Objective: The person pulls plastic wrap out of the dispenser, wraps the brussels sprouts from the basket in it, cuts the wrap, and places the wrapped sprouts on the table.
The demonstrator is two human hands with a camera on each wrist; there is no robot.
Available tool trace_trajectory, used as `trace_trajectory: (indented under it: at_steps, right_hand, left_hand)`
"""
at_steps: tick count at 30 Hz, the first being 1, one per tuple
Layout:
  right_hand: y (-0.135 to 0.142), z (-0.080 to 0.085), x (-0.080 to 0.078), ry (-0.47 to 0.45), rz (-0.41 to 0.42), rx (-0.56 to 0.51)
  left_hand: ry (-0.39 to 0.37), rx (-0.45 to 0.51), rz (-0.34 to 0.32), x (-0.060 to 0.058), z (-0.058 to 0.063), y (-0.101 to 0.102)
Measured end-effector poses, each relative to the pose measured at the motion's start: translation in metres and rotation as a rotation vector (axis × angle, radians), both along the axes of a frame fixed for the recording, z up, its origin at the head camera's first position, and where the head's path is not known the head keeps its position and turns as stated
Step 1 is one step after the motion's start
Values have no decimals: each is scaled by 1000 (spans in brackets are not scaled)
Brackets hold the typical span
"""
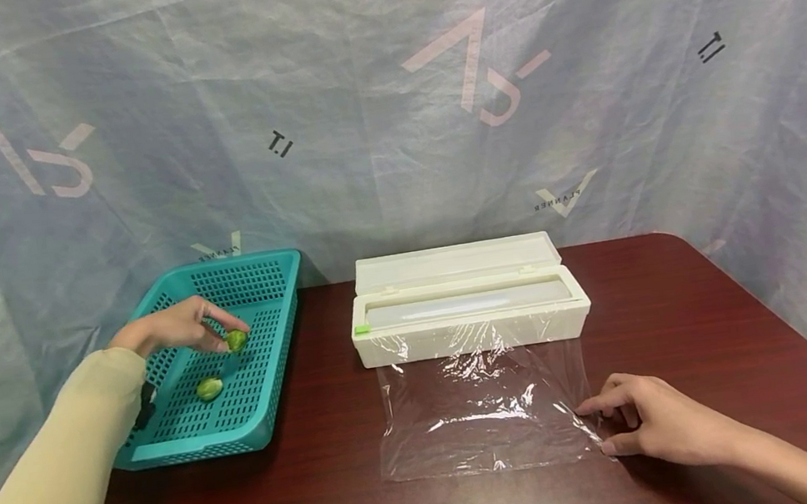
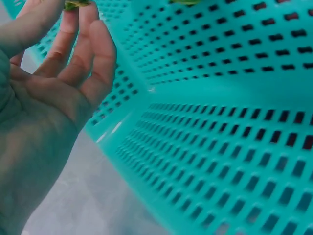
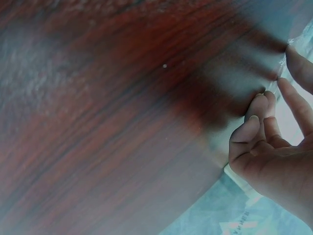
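Note:
In the head view, my left hand (image 1: 189,324) pinches a green Brussels sprout (image 1: 236,340) between thumb and fingertips, above the turquoise basket (image 1: 266,424). Another Brussels sprout (image 1: 209,388) lies on the basket's floor. The left wrist view shows just a sliver of the pinched sprout at its top edge. On the right, my right hand (image 1: 666,421) touches the right edge of a sheet of clear plastic wrap (image 1: 464,438) with thumb and index finger apart. The sheet comes out of a white wrap dispenser (image 1: 474,336) and lies over the table.
The dispenser's lid (image 1: 458,261) stands raised behind it, and a small green piece (image 1: 362,329) sits at its left end. Something dark (image 1: 144,406) shows at the basket's left side, partly behind my sleeve. A grey printed sheet (image 1: 372,121) hangs behind the dark red table (image 1: 333,479).

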State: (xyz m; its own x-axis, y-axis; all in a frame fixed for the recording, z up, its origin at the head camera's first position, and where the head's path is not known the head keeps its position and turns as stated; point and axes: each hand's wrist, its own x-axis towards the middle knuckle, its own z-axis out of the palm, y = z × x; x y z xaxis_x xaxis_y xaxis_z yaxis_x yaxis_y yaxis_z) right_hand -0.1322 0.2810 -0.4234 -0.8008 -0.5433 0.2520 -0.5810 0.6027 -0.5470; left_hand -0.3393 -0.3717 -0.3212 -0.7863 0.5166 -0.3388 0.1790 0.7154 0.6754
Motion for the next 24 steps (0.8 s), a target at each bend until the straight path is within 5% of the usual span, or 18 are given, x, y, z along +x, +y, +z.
trace_trajectory:
  at_steps: [12, 24]
  right_hand:
    - [1, -2, 0, 10, 7, -4]
    - [1, -3, -1, 19, 20, -9]
  left_hand:
    - [30, 80, -65, 12, 47, 18]
    - [73, 66, -127, 25, 67, 43]
